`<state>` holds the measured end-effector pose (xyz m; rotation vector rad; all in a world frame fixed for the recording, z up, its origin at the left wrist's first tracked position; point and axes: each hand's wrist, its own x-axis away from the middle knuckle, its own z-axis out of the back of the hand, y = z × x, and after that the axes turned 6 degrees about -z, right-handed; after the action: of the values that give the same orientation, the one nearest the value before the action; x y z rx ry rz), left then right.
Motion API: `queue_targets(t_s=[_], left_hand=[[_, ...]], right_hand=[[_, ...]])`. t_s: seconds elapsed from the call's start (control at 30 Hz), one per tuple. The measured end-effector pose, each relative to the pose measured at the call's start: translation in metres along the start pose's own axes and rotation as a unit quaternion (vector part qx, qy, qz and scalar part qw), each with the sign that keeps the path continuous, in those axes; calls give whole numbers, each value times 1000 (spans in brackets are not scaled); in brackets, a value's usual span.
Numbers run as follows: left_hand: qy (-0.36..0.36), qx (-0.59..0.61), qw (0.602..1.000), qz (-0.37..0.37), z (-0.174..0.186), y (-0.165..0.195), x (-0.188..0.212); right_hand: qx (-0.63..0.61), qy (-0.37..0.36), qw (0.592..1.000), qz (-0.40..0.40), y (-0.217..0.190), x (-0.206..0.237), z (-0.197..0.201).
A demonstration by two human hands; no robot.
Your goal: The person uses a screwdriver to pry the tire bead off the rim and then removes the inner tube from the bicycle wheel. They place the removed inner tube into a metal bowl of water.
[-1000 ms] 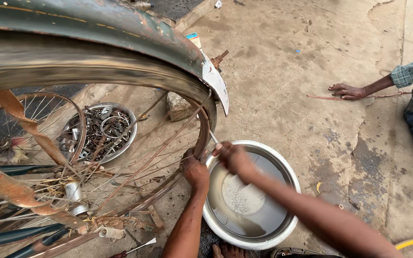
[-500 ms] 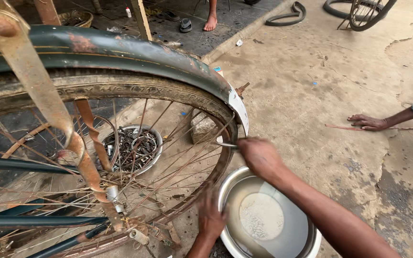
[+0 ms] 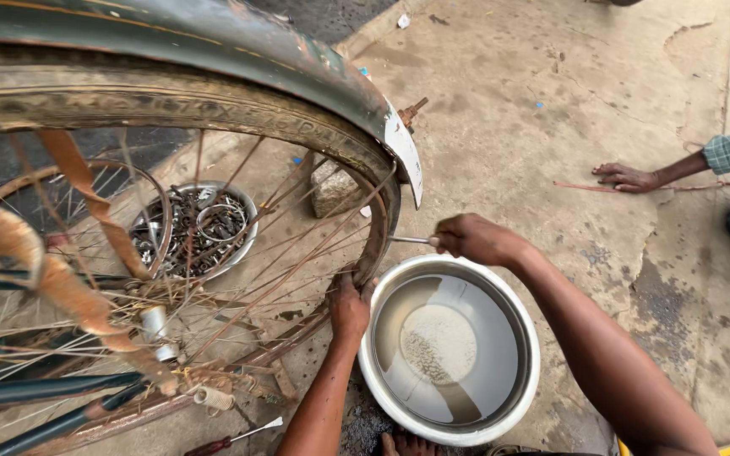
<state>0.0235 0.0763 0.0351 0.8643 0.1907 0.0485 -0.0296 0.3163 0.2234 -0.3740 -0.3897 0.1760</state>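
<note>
the left hand [image 3: 350, 306] is gripping the rusty rim [image 3: 375, 245] of the bicycle wheel [image 3: 213, 110], low beside the metal basin [image 3: 449, 350] of water on the concrete floor [image 3: 551, 127]. the right hand [image 3: 476, 239] is clenching a thin metal tool [image 3: 407, 240], its tip pointing at the rim.

A single head-worn camera is looking steeply down from above the person's own arms, facing forward over the concrete ground [image 3: 551, 110]. It is sitting close to the bicycle wheel [image 3: 171, 110], which is filling the left half of the frame. The metal basin [image 3: 513, 405] is lying near the bottom centre. No second view is sharing the scene.
</note>
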Motion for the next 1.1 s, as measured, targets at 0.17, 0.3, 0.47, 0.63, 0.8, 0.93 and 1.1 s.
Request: queue_targets(t_s=[0.17,0.3,0.47,0.63,0.8,0.93,1.1], left_hand=[[78,-87,993,30,-23,-1,-6],[193,-89,977,-27,-35,13,-14],[93,-79,992,-22,-37,40,-15],[55,-15,994,-93,-29,66,-19],[-67,-118,964,-227,-2,18,55],[39,-59,993,-96,9,-17,68],[50,-29,987,-152,-3,-13,27]], right_hand=[[-51,-56,997,-3,-18,-14,-20],[-570,-8,813,-115,-70,24,-105],[-838,28,545,7,-153,6,-145],[-754,-47,624,201,-181,3,-102],[-308,76,942,108,-109,18,-51],[96,363,912,165,-42,30,-39],[-141,73,987,-25,-8,44,-21]])
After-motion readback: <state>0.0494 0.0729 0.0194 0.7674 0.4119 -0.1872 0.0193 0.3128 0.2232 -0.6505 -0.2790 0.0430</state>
